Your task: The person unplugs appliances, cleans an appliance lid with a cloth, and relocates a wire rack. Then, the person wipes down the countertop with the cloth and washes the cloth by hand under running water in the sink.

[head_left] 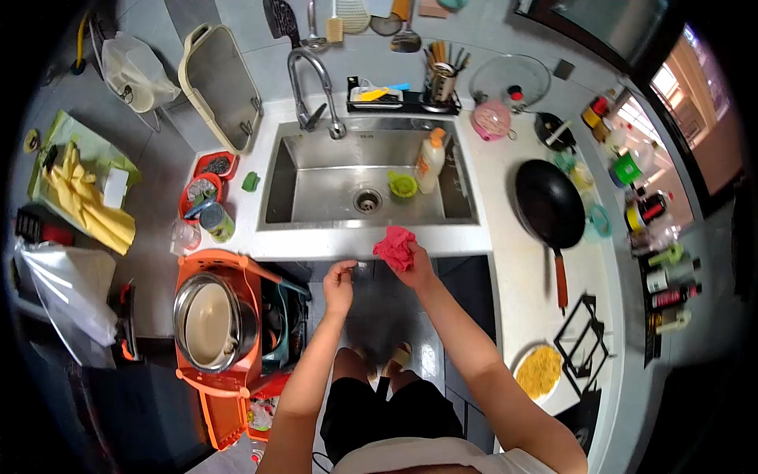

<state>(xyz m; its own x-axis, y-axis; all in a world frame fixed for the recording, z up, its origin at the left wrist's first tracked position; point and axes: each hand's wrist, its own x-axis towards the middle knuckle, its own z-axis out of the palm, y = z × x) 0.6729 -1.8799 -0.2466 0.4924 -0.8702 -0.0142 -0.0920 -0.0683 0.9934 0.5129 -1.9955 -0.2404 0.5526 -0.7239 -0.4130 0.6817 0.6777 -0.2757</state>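
Note:
My right hand [416, 267] grips a crumpled red cloth [395, 247] just in front of the sink's front edge. To its left, my left hand [339, 286] hovers apart from the cloth, its fingers curled in and nothing visible in them. Beyond both hands lies the steel sink [316, 215]. Inside it, a bottle with an orange cap [430, 162] stands at the right, beside a small green strainer or cup [403, 185]. A chrome faucet [304, 87] rises behind the basin.
On the right counter are a black frying pan [550, 204], a plate of yellow food [539, 373] and a stove grate [584, 338]. An orange rack [217, 261] holding a pot [207, 324] stands at the left. Jars and red containers [201, 189] sit left of the sink.

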